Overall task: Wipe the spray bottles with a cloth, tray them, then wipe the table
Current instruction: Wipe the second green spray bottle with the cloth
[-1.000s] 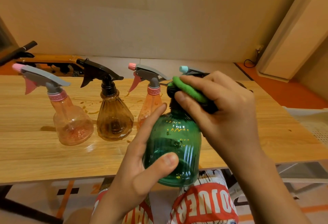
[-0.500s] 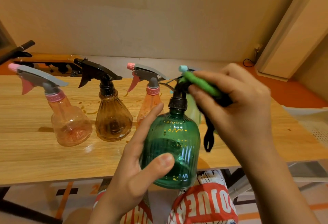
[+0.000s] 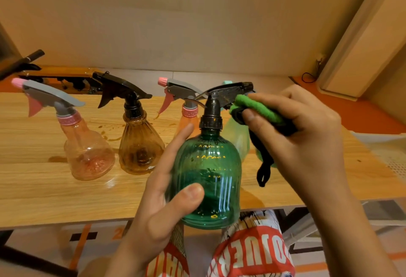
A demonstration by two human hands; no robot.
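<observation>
A person's left hand (image 3: 158, 199) gripped the green spray bottle (image 3: 208, 178) upright in the air at the bench's (image 3: 44, 188) near edge, thumb on its near face and fingers curled round the far side, the base hanging just past the edge over the lap. The right hand (image 3: 303, 140) pinched a folded green cloth (image 3: 257, 107) between thumb and fingers and held it against the right end of the bottle's black trigger head (image 3: 226, 94), while a black loop (image 3: 263, 167) of the cloth dangled below the palm. The ribbed green body looked dark inside, and no liquid level could be made out. Behind it, toward the far edge, four more bottles stood in a row on the bench: a clear pink bottle (image 3: 87, 156) nearest the left end, its moulded base showing through the wall; an amber bottle (image 3: 140, 149) with a black head, dark at the bottom; an orange bottle (image 3: 186, 123) with a grey head; and a pale green bottle (image 3: 239, 136), largely hidden by the held one. Brown spill marks (image 3: 109, 138) lay on the wood between the pink and amber bottles. A white perforated surface (image 3: 393, 158) showed past the bench's right end.
</observation>
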